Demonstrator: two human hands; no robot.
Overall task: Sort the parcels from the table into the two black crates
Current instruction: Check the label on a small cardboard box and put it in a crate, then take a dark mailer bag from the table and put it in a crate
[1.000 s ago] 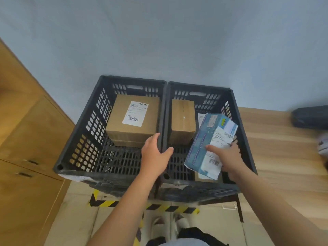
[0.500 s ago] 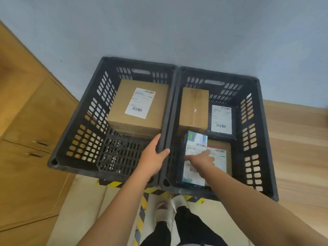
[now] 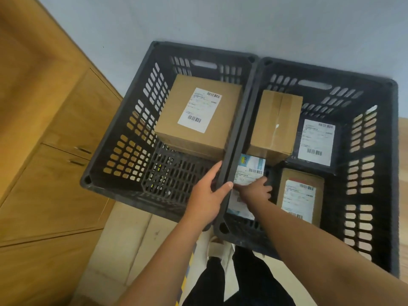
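Cardboard box (image 3: 276,124) crowds the blue parcel (image 3: 250,171) in the right crate (image 3: 375,151); right hand (image 3: 254,192) lies on this parcel, grip unclear; left hand (image 3: 207,195) clasps the middle rim (image 3: 238,133).

Two crates side by side before the wall (image 3: 220,18); positions as we found them.
We note the left crate (image 3: 198,46) touching the right crate (image 3: 326,70), with a cabinet (image 3: 55,151) to the left. The left crate holds a large box (image 3: 198,115) at the rear. In the right crate lie a taped box (image 3: 276,124) rear-left, a labelled parcel (image 3: 315,140) rear-right, a small box (image 3: 300,195) front-right and a flat parcel (image 3: 249,171) front-left, held by the right hand (image 3: 254,191). The left hand (image 3: 207,195) grips the adjoining rims.
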